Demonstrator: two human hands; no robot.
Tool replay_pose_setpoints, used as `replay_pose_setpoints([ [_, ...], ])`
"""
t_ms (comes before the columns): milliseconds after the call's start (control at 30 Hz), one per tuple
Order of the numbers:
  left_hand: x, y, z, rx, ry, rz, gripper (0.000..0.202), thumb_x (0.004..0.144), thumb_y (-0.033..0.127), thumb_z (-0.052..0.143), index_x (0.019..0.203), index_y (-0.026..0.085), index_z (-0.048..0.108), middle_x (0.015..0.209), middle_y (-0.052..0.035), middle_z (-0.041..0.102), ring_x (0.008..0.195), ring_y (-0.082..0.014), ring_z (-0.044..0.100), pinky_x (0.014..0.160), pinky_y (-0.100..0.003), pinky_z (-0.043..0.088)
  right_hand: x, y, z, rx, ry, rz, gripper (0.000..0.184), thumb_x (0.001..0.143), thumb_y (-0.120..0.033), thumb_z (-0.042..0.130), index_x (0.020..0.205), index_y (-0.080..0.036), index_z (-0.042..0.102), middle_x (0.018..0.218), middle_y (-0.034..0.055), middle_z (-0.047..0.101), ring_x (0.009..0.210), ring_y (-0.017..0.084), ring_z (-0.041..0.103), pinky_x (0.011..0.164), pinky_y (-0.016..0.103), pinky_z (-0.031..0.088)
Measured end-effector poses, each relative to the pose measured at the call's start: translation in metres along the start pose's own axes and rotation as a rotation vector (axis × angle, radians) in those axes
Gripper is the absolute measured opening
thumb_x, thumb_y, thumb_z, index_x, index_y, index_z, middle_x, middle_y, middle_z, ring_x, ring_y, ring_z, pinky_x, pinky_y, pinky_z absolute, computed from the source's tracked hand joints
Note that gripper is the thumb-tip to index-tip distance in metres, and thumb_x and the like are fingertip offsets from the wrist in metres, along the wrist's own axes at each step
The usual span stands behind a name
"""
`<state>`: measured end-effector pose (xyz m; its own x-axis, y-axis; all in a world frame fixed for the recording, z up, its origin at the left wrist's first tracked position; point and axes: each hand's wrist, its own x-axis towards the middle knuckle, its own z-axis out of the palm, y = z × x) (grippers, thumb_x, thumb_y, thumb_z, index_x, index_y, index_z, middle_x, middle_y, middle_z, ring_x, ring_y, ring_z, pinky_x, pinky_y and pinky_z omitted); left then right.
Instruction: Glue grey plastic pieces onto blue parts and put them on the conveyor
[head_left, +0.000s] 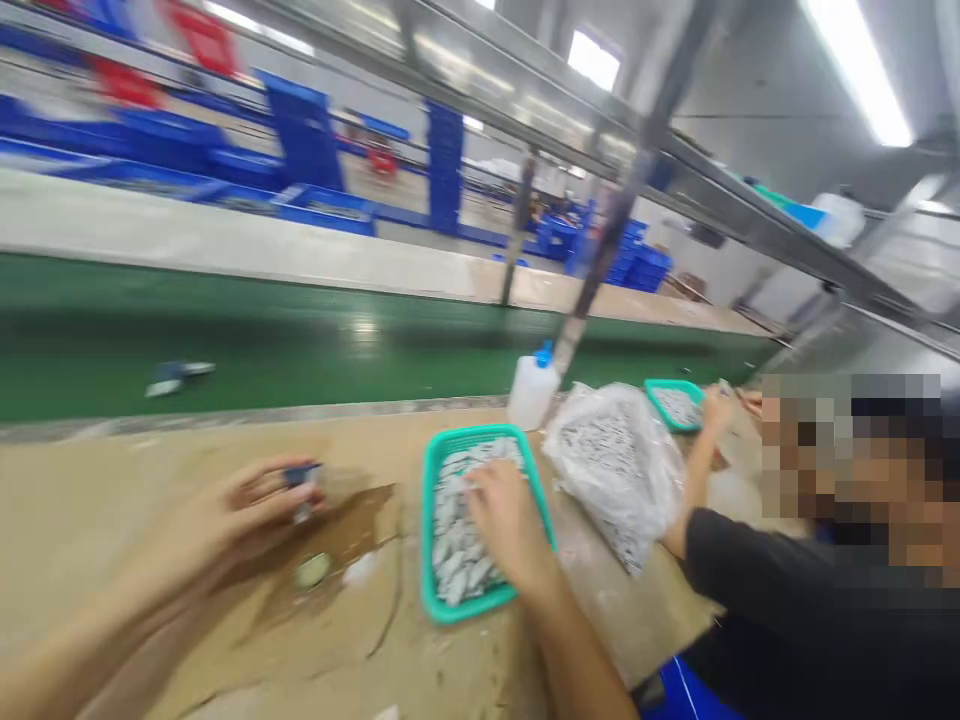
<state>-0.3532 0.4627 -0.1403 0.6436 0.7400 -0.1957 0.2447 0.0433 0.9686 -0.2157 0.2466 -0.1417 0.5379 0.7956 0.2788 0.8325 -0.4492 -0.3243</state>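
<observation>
My left hand [262,500] is over the tan tabletop at the left, its thumb and fingers closed on a small dark blue piece [300,474] with a pale end pointing down. My right hand [501,510] reaches into a green plastic basket [429,540], fingers bent but apart, touching the small white-grey pieces [454,555] that fill it. Blur hides what the pieces are exactly. Below my left hand, a small round pale greenish piece [312,571] lies on a wet brown patch, with a whitish scrap [360,570] beside it.
A white bottle with a blue cap [534,390] stands behind the basket. To its right sits a clear plastic bag [615,450] of similar pieces. A co-worker's arm [701,470] reaches by another green basket [675,405]. Small blue-and-white pieces [176,376] lie on the green belt [300,340].
</observation>
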Motion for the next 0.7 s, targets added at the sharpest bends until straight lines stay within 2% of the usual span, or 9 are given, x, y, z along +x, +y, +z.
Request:
replay_pose_setpoints([
  [33,-0.004,-0.004,-0.012,-0.069,-0.024,-0.026,0.078,0.045,0.070,0.083,0.105,0.023,0.063,0.081,-0.0024,0.069,0.078,-0.0209,0.065,0.067,-0.027,0.054,0.000,0.000,0.001,0.176,0.099,0.084,0.024,0.090,-0.012,0.049,0.103,-0.013,0.070,0.102,0.0114,0.070,0.100,0.021,0.063,0.089,0.035,0.050],
  [100,-0.008,-0.010,-0.030,-0.145,-0.083,-0.035,0.075,0.045,0.058,0.088,0.105,0.020,0.064,0.079,-0.0029,0.067,0.079,-0.0203,0.065,0.071,-0.026,0.053,0.001,-0.003,0.001,0.526,0.187,0.201,0.025,0.091,-0.024,0.052,0.105,-0.017,0.071,0.102,0.0101,0.071,0.087,0.020,0.065,0.078,0.034,0.053],
  [133,-0.010,-0.012,-0.036,-0.149,-0.100,-0.021,0.071,0.045,0.055,0.088,0.101,0.017,0.064,0.083,-0.0045,0.068,0.079,-0.0207,0.065,0.073,-0.028,0.053,0.002,-0.007,0.001,0.686,0.168,0.245,0.028,0.091,-0.030,0.053,0.110,-0.019,0.070,0.101,0.0092,0.070,0.084,0.020,0.064,0.074,0.033,0.053],
  [200,-0.012,-0.016,-0.043,-0.091,-0.066,0.059,0.061,0.054,0.053,0.085,0.098,0.015,0.065,0.091,-0.0075,0.068,0.085,-0.0218,0.064,0.075,-0.029,0.052,0.001,-0.020,0.002,0.943,0.047,0.303,0.036,0.089,-0.040,0.055,0.117,-0.021,0.069,0.083,0.0053,0.069,0.070,0.017,0.061,0.064,0.031,0.051],
  [300,-0.018,-0.023,-0.047,-0.098,-0.085,0.076,0.056,0.066,0.053,0.076,0.106,0.017,0.061,0.090,-0.0072,0.066,0.084,-0.0215,0.063,0.071,-0.030,0.051,-0.002,-0.050,0.008,1.195,-0.164,0.352,0.042,0.084,-0.047,0.062,0.115,-0.019,0.071,0.068,0.0011,0.063,0.063,0.015,0.057,0.063,0.029,0.050],
  [400,-0.021,-0.030,-0.051,-0.222,-0.141,0.035,0.054,0.073,0.053,0.070,0.110,0.018,0.051,0.084,-0.0043,0.064,0.070,-0.0159,0.059,0.064,-0.028,0.047,-0.001,-0.079,0.020,1.351,-0.262,0.439,0.042,0.076,-0.047,0.072,0.106,-0.017,0.073,0.072,0.0022,0.066,0.067,0.014,0.060,0.069,0.030,0.052],
  [500,-0.021,-0.034,-0.055,-0.297,-0.161,0.012,0.055,0.072,0.049,0.073,0.111,0.018,0.051,0.085,-0.0025,0.061,0.063,-0.0108,0.050,0.057,-0.023,0.039,0.001,-0.097,0.034,1.413,-0.254,0.490,0.039,0.072,-0.046,0.076,0.099,-0.017,0.072,0.077,0.0032,0.068,0.070,0.015,0.062,0.070,0.030,0.054],
  [567,-0.020,-0.033,-0.058,-0.383,-0.151,-0.013,0.055,0.073,0.049,0.073,0.112,0.016,0.056,0.083,-0.0015,0.058,0.061,-0.0089,0.045,0.056,-0.022,0.035,0.002,-0.101,0.041,1.404,-0.243,0.494,0.037,0.072,-0.046,0.076,0.096,-0.018,0.072,0.081,0.0038,0.069,0.069,0.014,0.063,0.067,0.029,0.054],
  [700,-0.021,-0.026,-0.063,-0.696,-0.192,-0.139,0.044,0.089,0.048,0.056,0.109,0.010,0.064,0.085,-0.0059,0.057,0.064,-0.0099,0.044,0.060,-0.023,0.039,-0.001,-0.100,0.053,1.301,-0.217,0.476,0.039,0.075,-0.044,0.074,0.102,-0.017,0.071,0.084,0.0055,0.071,0.066,0.014,0.062,0.061,0.028,0.052],
])
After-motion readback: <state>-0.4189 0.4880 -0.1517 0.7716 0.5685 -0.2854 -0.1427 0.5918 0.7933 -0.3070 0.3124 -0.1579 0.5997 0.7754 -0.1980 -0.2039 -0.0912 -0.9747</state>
